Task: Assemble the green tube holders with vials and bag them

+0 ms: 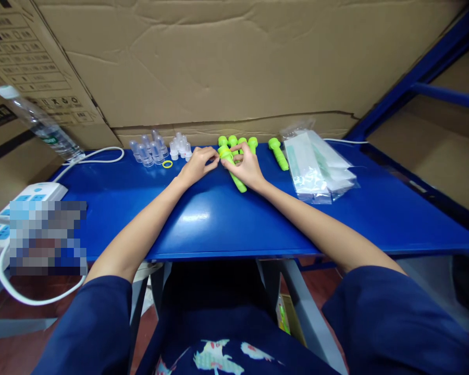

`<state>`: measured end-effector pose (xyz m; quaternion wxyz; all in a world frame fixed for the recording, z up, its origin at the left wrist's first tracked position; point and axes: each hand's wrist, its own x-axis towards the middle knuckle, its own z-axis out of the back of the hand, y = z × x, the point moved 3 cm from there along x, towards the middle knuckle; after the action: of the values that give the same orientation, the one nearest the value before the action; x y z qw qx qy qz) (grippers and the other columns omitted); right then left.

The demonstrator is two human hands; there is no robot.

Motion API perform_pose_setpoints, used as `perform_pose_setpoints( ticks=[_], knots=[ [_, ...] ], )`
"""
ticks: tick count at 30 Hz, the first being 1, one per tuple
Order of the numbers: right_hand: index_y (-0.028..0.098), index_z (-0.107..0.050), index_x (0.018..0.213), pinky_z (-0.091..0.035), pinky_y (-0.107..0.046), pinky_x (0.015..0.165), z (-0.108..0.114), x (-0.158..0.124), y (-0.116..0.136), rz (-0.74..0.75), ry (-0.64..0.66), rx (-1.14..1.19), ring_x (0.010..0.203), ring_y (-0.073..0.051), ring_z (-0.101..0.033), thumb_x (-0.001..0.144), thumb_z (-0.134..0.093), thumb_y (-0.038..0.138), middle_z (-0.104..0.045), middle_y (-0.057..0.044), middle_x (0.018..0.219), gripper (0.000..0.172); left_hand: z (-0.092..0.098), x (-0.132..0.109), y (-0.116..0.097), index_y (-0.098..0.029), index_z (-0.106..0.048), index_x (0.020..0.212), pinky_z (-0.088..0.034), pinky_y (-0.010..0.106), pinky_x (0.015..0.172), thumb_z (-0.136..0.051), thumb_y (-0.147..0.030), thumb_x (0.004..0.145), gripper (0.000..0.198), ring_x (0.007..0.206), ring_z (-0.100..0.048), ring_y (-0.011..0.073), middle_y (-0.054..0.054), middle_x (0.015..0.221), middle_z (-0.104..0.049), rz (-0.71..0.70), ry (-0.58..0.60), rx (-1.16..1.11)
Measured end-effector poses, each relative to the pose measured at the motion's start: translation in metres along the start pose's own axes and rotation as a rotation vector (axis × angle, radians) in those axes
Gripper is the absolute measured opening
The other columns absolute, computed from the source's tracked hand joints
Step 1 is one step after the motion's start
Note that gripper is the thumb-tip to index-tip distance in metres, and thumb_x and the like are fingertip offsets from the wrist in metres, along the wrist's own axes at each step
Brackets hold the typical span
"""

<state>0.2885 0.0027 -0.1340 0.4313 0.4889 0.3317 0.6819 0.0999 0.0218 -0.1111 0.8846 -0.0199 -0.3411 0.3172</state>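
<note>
My right hand grips a lime-green plastic bolt-shaped part that lies slanted on the blue table. My left hand pinches at the head of the same part, where a yellow ring seems to sit. Behind my hands stand several more green parts upright. Another green part lies to the right. A loose yellow ring lies left of my left hand.
Clear small cups and white caps stand at the back left. A pile of clear plastic bags lies at the right. A water bottle, power strip and cardboard wall border the table.
</note>
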Motion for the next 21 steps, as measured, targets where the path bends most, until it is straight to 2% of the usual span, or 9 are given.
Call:
perform_pose_setpoints(
  ticks=[3,6,9,13,18,21],
  knots=[
    [0.027,-0.051,0.115,-0.059,-0.063,0.096,0.005,-0.001,0.004,0.057,-0.115,-0.153,0.104,-0.04,-0.074,0.08,-0.083,0.06,-0.068,-0.009,0.094,0.058,-0.004,-0.001,-0.002,-0.019,-0.07,0.101,-0.048,0.037,0.093,-0.059,-0.03,0.106,0.016,0.095,-0.073,0.0218,0.007,0.101,-0.078,0.033,-0.085,-0.052],
    [0.027,-0.051,0.124,-0.058,-0.064,0.099,0.003,-0.002,0.006,0.091,-0.123,-0.189,0.109,-0.04,-0.072,0.081,-0.081,0.052,-0.068,-0.01,0.101,0.058,-0.007,-0.002,-0.006,-0.019,-0.069,0.105,-0.05,0.037,0.093,-0.065,-0.035,0.104,0.016,0.098,-0.072,0.0224,0.008,0.105,-0.078,0.069,-0.207,-0.071],
    [0.026,-0.049,0.133,-0.058,-0.066,0.101,-0.001,-0.003,0.007,0.098,-0.094,-0.199,0.108,-0.04,-0.073,0.084,-0.077,0.048,-0.069,-0.013,0.106,0.06,-0.007,-0.003,-0.009,-0.02,-0.068,0.106,-0.053,0.036,0.091,-0.067,-0.039,0.103,0.02,0.1,-0.071,0.0221,0.009,0.108,-0.077,0.118,-0.285,-0.087],
    [0.023,-0.048,0.141,-0.058,-0.065,0.102,-0.007,-0.003,0.003,0.072,-0.029,-0.182,0.105,-0.039,-0.074,0.089,-0.073,0.048,-0.07,-0.016,0.11,0.062,-0.005,-0.003,-0.009,-0.02,-0.068,0.108,-0.055,0.038,0.093,-0.065,-0.043,0.104,0.023,0.104,-0.071,0.023,0.01,0.111,-0.076,0.138,-0.31,-0.087],
    [0.022,-0.04,0.155,-0.063,-0.052,0.094,-0.018,-0.003,-0.007,0.127,0.05,-0.157,0.087,-0.027,-0.074,0.088,-0.076,0.047,-0.066,-0.016,0.125,0.08,-0.002,-0.004,-0.003,-0.019,-0.07,0.11,-0.056,0.04,0.093,-0.06,-0.046,0.106,0.029,0.104,-0.071,0.0237,0.011,0.112,-0.076,0.106,-0.378,-0.17],
    [0.021,-0.034,0.161,-0.064,-0.047,0.09,-0.024,-0.006,-0.012,0.173,0.066,-0.165,0.08,-0.021,-0.071,0.091,-0.072,0.046,-0.065,-0.016,0.129,0.083,-0.002,-0.003,-0.001,-0.019,-0.071,0.107,-0.056,0.037,0.088,-0.062,-0.053,0.104,0.035,0.1,-0.071,0.0225,0.01,0.108,-0.076,0.069,-0.415,-0.211]
  ],
)
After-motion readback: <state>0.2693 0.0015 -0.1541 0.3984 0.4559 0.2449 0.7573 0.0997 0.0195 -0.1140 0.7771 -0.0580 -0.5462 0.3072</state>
